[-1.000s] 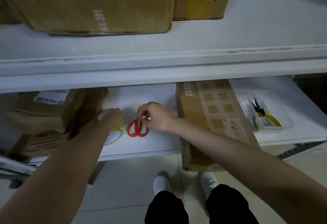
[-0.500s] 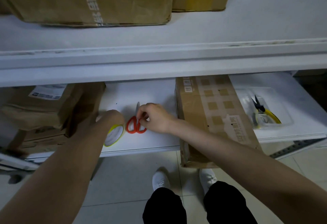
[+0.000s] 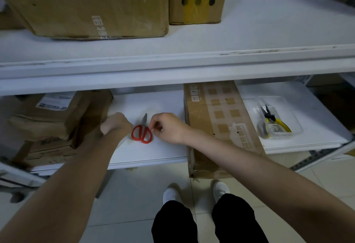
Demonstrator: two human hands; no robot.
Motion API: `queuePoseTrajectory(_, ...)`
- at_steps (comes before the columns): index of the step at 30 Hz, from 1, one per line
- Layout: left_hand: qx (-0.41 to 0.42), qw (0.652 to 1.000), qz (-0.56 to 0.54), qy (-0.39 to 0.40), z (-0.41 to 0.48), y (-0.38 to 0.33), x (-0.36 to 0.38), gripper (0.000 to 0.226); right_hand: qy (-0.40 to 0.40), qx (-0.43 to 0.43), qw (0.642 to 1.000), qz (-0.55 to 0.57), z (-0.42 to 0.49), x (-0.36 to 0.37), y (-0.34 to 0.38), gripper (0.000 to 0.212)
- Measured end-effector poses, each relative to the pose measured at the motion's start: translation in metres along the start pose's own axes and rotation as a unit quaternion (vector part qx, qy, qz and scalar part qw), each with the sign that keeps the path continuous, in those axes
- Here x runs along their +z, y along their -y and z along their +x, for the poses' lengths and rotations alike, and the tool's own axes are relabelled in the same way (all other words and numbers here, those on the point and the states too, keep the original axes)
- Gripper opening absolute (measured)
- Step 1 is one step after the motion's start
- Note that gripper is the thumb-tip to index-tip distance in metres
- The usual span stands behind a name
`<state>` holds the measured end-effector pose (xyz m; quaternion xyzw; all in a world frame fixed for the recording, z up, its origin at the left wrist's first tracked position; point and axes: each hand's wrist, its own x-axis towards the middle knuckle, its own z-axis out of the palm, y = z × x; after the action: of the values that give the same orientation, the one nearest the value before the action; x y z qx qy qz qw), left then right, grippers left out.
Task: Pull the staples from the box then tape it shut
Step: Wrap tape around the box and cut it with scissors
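Red-handled scissors (image 3: 142,133) lie on the white lower shelf (image 3: 153,154), blades pointing away from me. My right hand (image 3: 170,128) is just right of them, its curled fingertips pinching the right handle ring. My left hand (image 3: 116,125) is curled just left of the scissors, over the spot where the tape roll lay; the roll is hidden under the hand and wrist. A long cardboard box (image 3: 221,119) with tan squares lies on the shelf to the right, its near end sticking out past the edge.
Yellow-handled pliers (image 3: 272,118) lie in a clear plastic tray (image 3: 295,127) at the far right. Worn cardboard boxes (image 3: 53,123) crowd the shelf's left end. The upper shelf (image 3: 172,66) overhangs, carrying two large boxes (image 3: 92,4). My feet stand on the tiled floor below.
My left hand has shifted right and now covers the tape roll, whose yellow-green rim showed earlier. My right hand stays at the scissors' handles.
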<state>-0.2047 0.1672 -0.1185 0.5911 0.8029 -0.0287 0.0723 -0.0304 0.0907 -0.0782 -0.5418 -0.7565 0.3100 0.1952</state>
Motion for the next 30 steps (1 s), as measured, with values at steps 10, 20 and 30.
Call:
queuePoseTrajectory(10, 0.042, 0.996, -0.082, -0.014, -0.054, 0.012, -0.040, 0.015, -0.038, 0.036, 0.998, 0.018, -0.037, -0.004, 0.025, 0.021)
queuePoseTrajectory(20, 0.100, 0.976, -0.189, 0.034, -0.078, 0.023, -0.063, 0.024, 0.043, 0.181, 0.982, 0.027, -0.041, 0.053, 0.031, 0.060)
queuePoseTrajectory(30, 0.110, 0.970, -0.206, 0.062, -0.102, -0.004, -0.105, 0.020, -0.115, 0.066, 0.989, 0.070, -0.042, 0.036, 0.030, 0.026)
